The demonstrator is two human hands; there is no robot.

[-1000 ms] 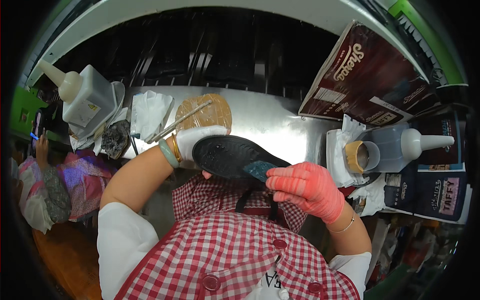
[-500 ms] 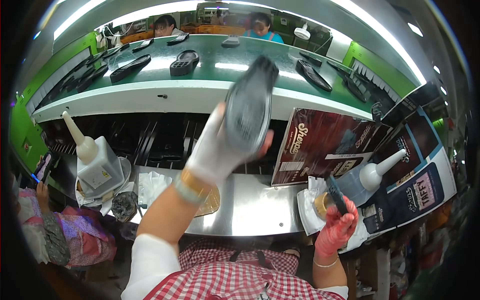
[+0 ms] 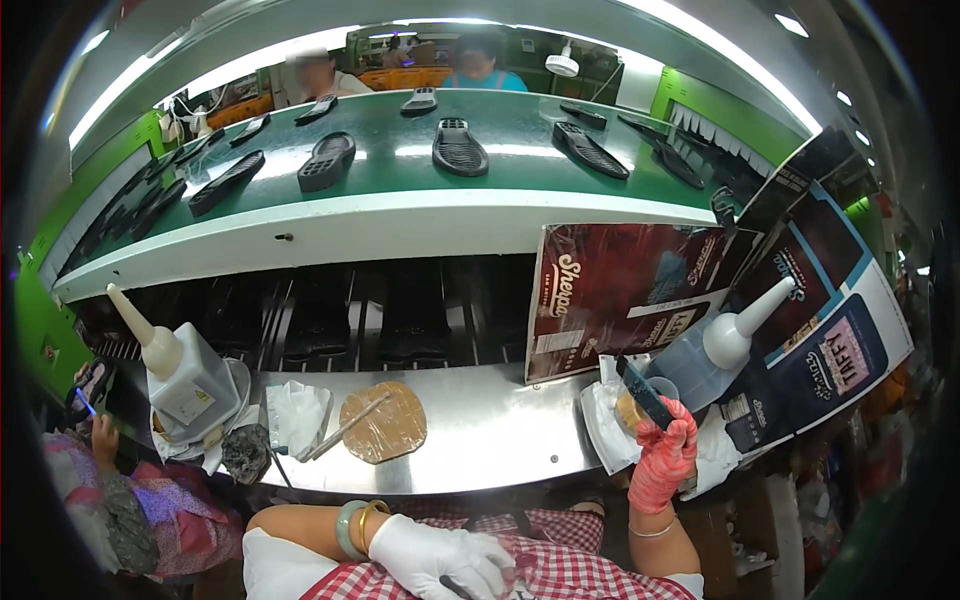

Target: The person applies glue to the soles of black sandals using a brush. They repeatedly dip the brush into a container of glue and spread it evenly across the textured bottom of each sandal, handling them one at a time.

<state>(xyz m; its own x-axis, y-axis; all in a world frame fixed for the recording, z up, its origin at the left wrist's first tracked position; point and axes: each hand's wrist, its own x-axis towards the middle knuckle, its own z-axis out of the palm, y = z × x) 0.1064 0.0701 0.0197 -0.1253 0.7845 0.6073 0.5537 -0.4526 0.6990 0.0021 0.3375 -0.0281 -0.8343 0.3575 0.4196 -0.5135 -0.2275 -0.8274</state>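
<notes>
My left hand [image 3: 440, 558], in a white glove, lies against my red checked apron [image 3: 565, 550] low in the view. Its fingers are loosely extended and hold nothing. In a pink-red glove, my right hand [image 3: 664, 462] is closed around a dark, narrow flat tool [image 3: 645, 392], tilted up to the left; its exact kind is not clear. Just behind that tool are a small tub [image 3: 632, 410] and a translucent squeeze bottle [image 3: 692, 358] with a white nozzle. A black shoe sole [image 3: 460, 148] lies on the green belt [image 3: 400, 170] straight ahead.
More soles, such as a thick one [image 3: 327, 162], lie along the belt. On the metal ledge [image 3: 500, 440] are a brown round pad [image 3: 385, 422] with a stick [image 3: 348, 425], a white packet [image 3: 298, 418], a dark lump [image 3: 246, 452] and another bottle [image 3: 190, 380]. Cardboard panels [image 3: 620, 300] stand right.
The sole that my left hand held up now lies on the belt. My left hand has come back down to my apron, open. My right hand keeps the dark tool, moved slightly left.
</notes>
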